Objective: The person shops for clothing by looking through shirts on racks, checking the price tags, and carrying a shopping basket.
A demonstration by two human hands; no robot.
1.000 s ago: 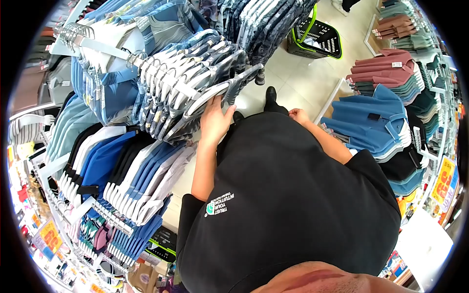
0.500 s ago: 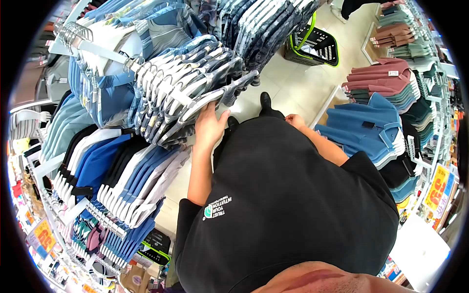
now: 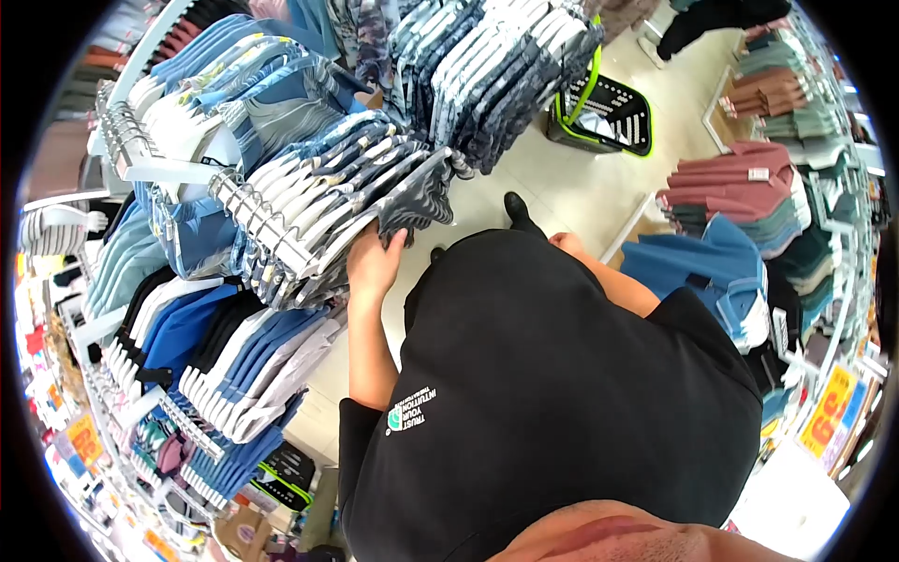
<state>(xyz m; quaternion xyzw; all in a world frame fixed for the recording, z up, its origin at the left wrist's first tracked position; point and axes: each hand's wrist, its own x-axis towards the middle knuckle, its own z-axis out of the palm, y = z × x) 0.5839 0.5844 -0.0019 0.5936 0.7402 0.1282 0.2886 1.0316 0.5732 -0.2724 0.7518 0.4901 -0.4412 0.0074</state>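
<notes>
Began at far left: noted blue, black and white shirts hung close together, below the metal rail of the upper rack. Moving right, noted a row of patterned garments on pale hangers, packed tightly. At the near end of that row, found the left hand at the dark patterned garment. Compared with half a second ago, recorded a change from touching near the hanger edge to holding loose cloth, with more of the striped fabric turned out into view. Judged grip as nearly closed, with thumb in front and fingertips partly hidden behind cloth; could not tell how firm. Read this as bringing the outermost garment's fabric within reach for handling. Further right, logged the right hand curled beside the front of the black top; could not tell whether holding anything. Beyond, noted a black basket with green trim on the floor, then pink shirts and blue collared shirts on display at right.
</notes>
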